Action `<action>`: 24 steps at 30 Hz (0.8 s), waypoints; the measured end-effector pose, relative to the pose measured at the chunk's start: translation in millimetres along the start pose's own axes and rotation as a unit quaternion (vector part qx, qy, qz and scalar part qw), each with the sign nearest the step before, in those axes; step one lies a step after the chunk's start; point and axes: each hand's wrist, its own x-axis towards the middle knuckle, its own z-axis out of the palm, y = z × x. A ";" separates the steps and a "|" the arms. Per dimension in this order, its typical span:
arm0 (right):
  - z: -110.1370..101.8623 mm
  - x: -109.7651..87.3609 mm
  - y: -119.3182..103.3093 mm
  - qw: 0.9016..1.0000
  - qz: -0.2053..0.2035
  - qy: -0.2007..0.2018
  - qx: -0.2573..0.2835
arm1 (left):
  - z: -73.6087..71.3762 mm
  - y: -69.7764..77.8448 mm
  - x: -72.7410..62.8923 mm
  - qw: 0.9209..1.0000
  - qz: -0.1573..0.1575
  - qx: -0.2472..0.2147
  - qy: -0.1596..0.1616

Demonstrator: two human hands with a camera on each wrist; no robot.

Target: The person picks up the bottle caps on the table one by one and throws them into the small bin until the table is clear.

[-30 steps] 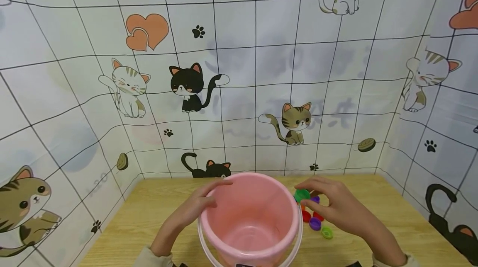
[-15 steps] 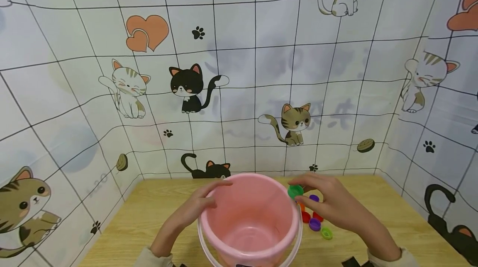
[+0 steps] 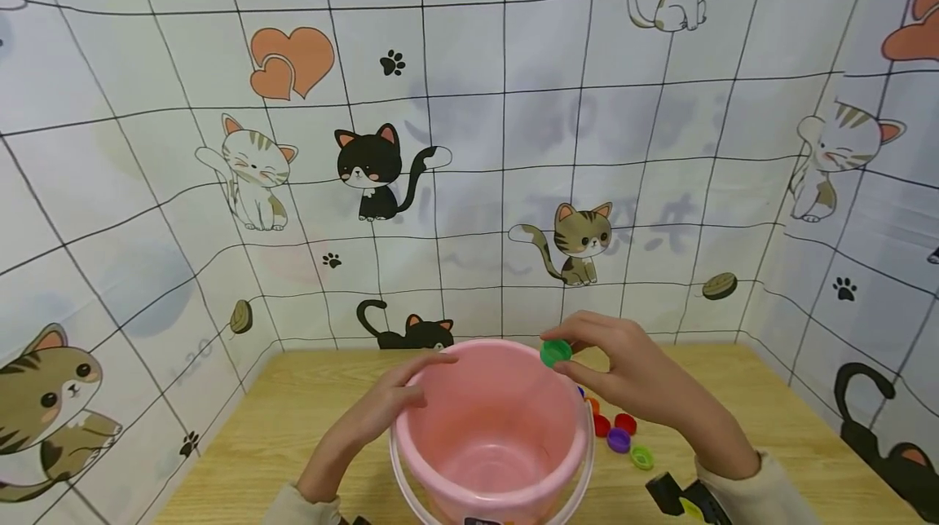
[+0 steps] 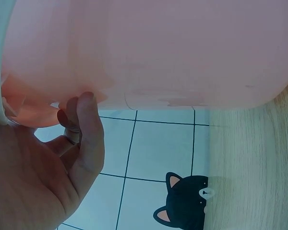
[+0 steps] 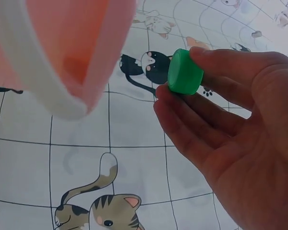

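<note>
A pink bucket (image 3: pixel 491 427) with a white handle stands on the table in the head view; its inside shows no objects. My left hand (image 3: pixel 392 399) grips its left rim, and the left wrist view shows the fingers (image 4: pixel 89 120) against the bucket's outer wall. Between thumb and fingertips, my right hand (image 3: pixel 631 362) pinches a green bottle cap (image 3: pixel 556 354) at the bucket's far right rim. In the right wrist view the cap (image 5: pixel 185 72) is tilted on its side, apart from the bucket rim.
Right of the bucket lie several small caps, among them a purple cap (image 3: pixel 619 440), a red cap (image 3: pixel 626 424) and a light green cap (image 3: pixel 641 458). A cat-print sheet (image 3: pixel 469 142) surrounds the wooden table (image 3: pixel 323 378) at the back and sides.
My right hand has lifted the green bottle cap and carried it left from beside the other caps to the bucket's rim. The left hand and bucket have stayed in place.
</note>
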 end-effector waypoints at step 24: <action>-0.3 69.4 -7.3 0.998 -0.022 -0.047 -0.029 | 0.1 0.1 3.3 1.000 0.014 0.011 -0.003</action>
